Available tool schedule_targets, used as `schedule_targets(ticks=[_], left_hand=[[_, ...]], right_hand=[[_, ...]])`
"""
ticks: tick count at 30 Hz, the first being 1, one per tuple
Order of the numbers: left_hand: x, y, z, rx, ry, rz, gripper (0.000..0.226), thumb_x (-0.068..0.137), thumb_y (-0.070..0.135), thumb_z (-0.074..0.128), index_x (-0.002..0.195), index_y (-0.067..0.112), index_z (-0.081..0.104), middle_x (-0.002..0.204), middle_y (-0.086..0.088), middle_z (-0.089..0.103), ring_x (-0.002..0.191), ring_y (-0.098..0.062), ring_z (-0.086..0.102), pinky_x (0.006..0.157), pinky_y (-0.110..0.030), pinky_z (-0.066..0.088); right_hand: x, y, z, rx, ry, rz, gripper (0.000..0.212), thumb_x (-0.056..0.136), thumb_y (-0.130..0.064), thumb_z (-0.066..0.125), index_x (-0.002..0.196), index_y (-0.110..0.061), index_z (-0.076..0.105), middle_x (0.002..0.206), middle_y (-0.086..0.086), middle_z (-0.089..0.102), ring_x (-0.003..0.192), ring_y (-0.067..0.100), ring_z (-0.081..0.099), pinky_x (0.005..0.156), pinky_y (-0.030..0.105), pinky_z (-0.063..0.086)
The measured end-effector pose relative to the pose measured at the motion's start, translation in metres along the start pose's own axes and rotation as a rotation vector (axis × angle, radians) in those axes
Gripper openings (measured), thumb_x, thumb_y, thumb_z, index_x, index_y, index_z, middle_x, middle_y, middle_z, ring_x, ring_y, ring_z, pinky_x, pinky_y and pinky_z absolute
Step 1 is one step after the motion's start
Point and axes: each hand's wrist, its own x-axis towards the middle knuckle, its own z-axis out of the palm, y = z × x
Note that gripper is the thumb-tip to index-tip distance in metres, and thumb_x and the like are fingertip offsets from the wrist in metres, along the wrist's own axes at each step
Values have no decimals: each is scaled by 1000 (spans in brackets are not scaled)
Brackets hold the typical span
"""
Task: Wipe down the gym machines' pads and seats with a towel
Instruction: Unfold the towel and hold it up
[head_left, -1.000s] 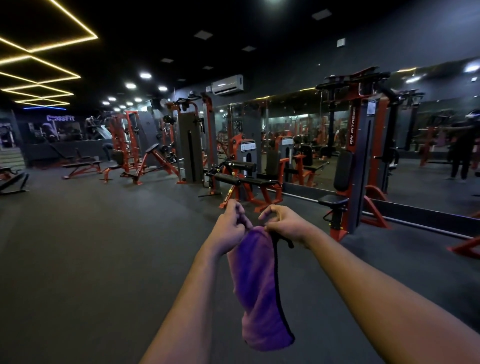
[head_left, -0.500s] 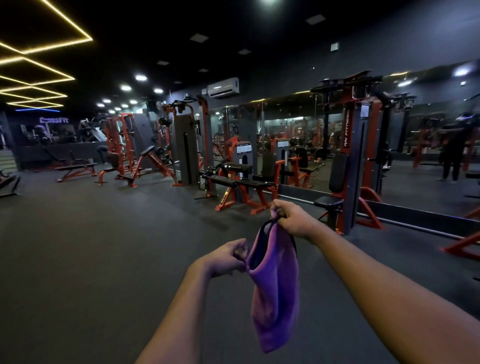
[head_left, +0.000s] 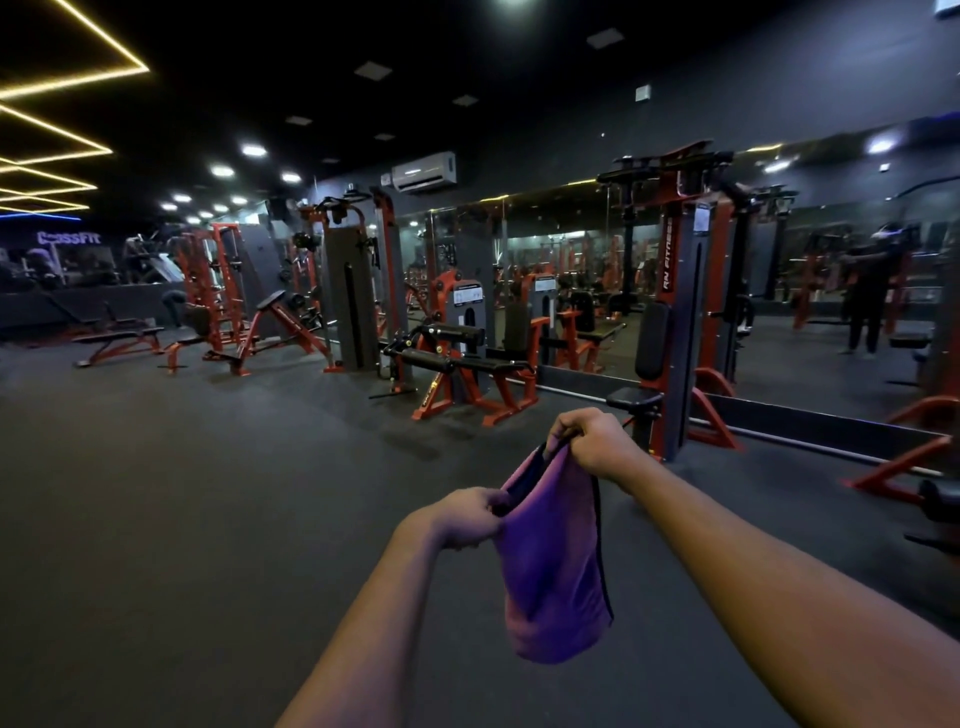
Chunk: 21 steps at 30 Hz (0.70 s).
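Towel (head_left: 556, 566), purple with a dark edge, is hanging in mid-air right in front of me over the dark floor (head_left: 208, 519). My right hand (head_left: 597, 447) has its fingers pinched round the top edge, and my left hand (head_left: 465, 519) grips the side edge a bit lower. Just past it there's a red-and-black machine (head_left: 680, 312) with a black seat (head_left: 634, 400) and back pad (head_left: 653, 340), up against the mirror wall (head_left: 831, 291).
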Motion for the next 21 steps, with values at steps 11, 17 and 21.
schedule_targets(ticks=[11, 17, 21], left_hand=[[-1, 12, -42, 210, 170, 196, 17, 88, 29, 74, 91, 18, 62, 108, -3, 61, 99, -18, 57, 78, -29, 45], [5, -1, -35, 77, 383, 145, 31, 89, 33, 76, 75, 19, 53, 81, -5, 68, 75, -21, 67, 61, -36, 57], [8, -6, -29, 83, 551, 154, 28, 86, 25, 77, 75, 18, 53, 76, 3, 62, 71, -12, 57, 55, -21, 39]], right_hand=[[-14, 29, -2, -116, -147, 76, 41, 93, 4, 46, 88, -24, 76, 98, -6, 70, 99, 11, 64, 73, 17, 46], [-12, 28, -4, -63, -209, 72, 18, 93, -17, 65, 81, -25, 75, 91, -8, 73, 93, 10, 66, 81, 24, 52], [-17, 24, -3, -40, -227, 19, 13, 88, -30, 79, 91, -19, 72, 88, -4, 74, 82, 5, 68, 69, 21, 52]])
